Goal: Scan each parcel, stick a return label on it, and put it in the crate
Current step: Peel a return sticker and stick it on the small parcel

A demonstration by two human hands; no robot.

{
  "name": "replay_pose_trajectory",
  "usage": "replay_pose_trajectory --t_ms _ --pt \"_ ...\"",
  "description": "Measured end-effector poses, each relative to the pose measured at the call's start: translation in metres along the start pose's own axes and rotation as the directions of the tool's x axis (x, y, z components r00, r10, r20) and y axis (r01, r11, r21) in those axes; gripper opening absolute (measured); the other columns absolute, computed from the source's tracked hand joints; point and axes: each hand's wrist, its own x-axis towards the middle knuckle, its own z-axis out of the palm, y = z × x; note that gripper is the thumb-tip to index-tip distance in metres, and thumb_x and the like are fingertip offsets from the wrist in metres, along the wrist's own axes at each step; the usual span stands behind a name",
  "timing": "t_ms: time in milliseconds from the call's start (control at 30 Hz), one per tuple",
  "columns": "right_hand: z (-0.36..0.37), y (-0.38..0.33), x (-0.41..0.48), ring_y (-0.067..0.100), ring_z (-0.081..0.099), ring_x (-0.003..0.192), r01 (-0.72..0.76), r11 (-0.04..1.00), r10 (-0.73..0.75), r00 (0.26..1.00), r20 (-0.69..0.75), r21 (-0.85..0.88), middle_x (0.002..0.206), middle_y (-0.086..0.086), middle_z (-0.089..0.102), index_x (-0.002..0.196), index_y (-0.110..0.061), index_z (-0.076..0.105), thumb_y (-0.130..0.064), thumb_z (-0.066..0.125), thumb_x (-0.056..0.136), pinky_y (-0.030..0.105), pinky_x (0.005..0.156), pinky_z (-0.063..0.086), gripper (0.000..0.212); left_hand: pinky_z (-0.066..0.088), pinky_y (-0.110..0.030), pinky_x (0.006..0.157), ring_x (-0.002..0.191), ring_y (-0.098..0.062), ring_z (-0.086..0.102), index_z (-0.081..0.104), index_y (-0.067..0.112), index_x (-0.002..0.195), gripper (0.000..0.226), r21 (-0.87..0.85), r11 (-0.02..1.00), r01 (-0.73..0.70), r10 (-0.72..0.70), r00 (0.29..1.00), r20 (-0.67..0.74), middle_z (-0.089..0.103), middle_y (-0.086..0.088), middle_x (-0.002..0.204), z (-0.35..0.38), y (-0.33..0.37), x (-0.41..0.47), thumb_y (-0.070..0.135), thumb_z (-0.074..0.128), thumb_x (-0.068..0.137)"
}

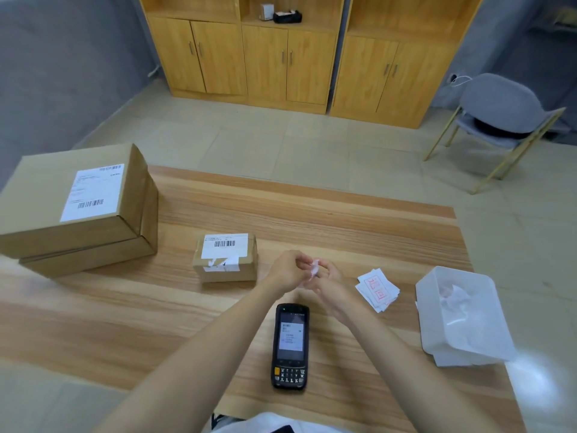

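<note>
A small cardboard parcel [225,258] with a barcode label lies in the middle of the wooden table [312,214]. Just right of it, my left hand [288,270] and my right hand [331,285] meet above the table, both pinching a small white return label [314,267] between the fingertips. A black handheld scanner [289,345] lies face up below my hands, screen lit. A small stack of return labels [377,289] with red print sits to the right.
Two large cardboard parcels [78,201] are stacked at the table's left end. A translucent white plastic crate [462,317] with crumpled paper inside stands at the right edge. Wooden cabinets [281,57] and a grey chair [499,114] are beyond the table.
</note>
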Motion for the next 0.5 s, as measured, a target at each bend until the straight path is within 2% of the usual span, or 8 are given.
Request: replay_pose_trajectory --t_ms 33,100,167,233,267,333,367,500 --pt "0.000 0.000 0.001 0.025 0.060 0.110 -0.011 1.000 0.011 1.000 -0.007 0.000 0.116 0.011 0.060 0.134 -0.009 0.035 0.017 0.050 0.082 0.023 0.082 0.049 0.060 0.049 -0.030 0.082 0.098 -0.024 0.060 0.056 0.000 0.116 0.033 0.045 0.999 -0.014 0.014 1.000 0.001 0.064 -0.015 0.109 -0.001 -0.001 -0.001 -0.001 0.061 0.084" --pt "-0.001 0.001 0.003 0.029 0.056 0.118 -0.030 0.999 0.030 0.999 -0.035 0.019 0.128 0.015 0.055 0.141 -0.006 0.029 0.016 0.050 0.085 0.027 0.089 0.046 0.064 0.048 -0.024 0.075 0.095 -0.023 0.059 0.053 -0.001 0.118 0.033 0.060 0.998 -0.037 0.036 0.999 0.009 0.062 -0.018 0.115 -0.005 -0.006 -0.002 0.001 0.060 0.086" --pt "-0.003 0.000 0.004 0.027 0.055 0.119 -0.047 0.996 0.049 0.999 -0.020 0.069 0.137 0.015 0.050 0.143 -0.003 0.025 0.016 0.055 0.082 0.025 0.084 0.048 0.071 0.049 -0.021 0.071 0.090 -0.023 0.058 0.051 0.000 0.114 0.028 -0.014 1.000 -0.024 0.025 1.000 0.017 0.061 -0.016 0.110 -0.009 -0.010 -0.002 -0.001 0.059 0.087" --pt "-0.002 0.000 0.006 0.025 0.054 0.121 -0.067 0.991 0.068 0.998 -0.008 0.116 0.142 0.014 0.046 0.144 -0.002 0.024 0.019 0.055 0.080 0.022 0.076 0.050 0.074 0.053 -0.025 0.072 0.085 -0.024 0.059 0.047 0.005 0.106 0.027 -0.101 0.995 0.003 -0.002 1.000 0.005 0.059 -0.011 0.100 -0.012 -0.010 -0.002 -0.005 0.060 0.085" --pt "0.000 0.001 0.006 0.025 0.053 0.122 -0.072 0.990 0.074 0.997 -0.010 0.117 0.142 0.014 0.045 0.143 -0.001 0.027 0.021 0.054 0.080 0.022 0.077 0.051 0.072 0.054 -0.028 0.073 0.080 -0.023 0.060 0.046 0.006 0.103 0.028 -0.118 0.993 0.007 -0.008 1.000 -0.009 0.057 -0.009 0.095 -0.014 -0.010 -0.002 -0.006 0.061 0.083" --pt "0.004 0.004 0.009 0.026 0.055 0.121 -0.067 0.994 0.069 0.997 -0.019 0.085 0.138 0.017 0.049 0.138 0.001 0.038 0.025 0.052 0.077 0.025 0.083 0.050 0.067 0.055 -0.037 0.079 0.074 -0.022 0.060 0.049 0.006 0.101 0.028 -0.088 0.996 0.000 -0.002 1.000 -0.019 0.057 -0.007 0.092 -0.014 -0.011 0.000 -0.007 0.063 0.081" --pt "0.007 0.005 0.010 0.027 0.057 0.117 -0.060 0.996 0.062 0.998 -0.027 0.067 0.134 0.019 0.053 0.133 0.001 0.044 0.026 0.051 0.075 0.026 0.083 0.051 0.063 0.054 -0.041 0.084 0.077 -0.024 0.061 0.052 0.004 0.103 0.028 -0.049 0.999 -0.008 0.007 1.000 -0.011 0.058 -0.008 0.095 -0.015 -0.012 0.000 -0.006 0.065 0.080" --pt "0.006 0.003 0.011 0.020 0.066 0.094 -0.038 0.997 0.044 0.995 -0.093 0.065 0.114 0.015 0.065 0.116 -0.002 0.058 0.022 0.060 0.073 0.017 0.064 0.055 0.049 0.050 -0.041 0.094 0.101 -0.026 0.061 0.059 0.003 0.112 0.033 0.019 1.000 -0.018 0.017 0.999 0.030 0.063 -0.012 0.112 -0.021 -0.015 0.003 0.001 0.068 0.080"
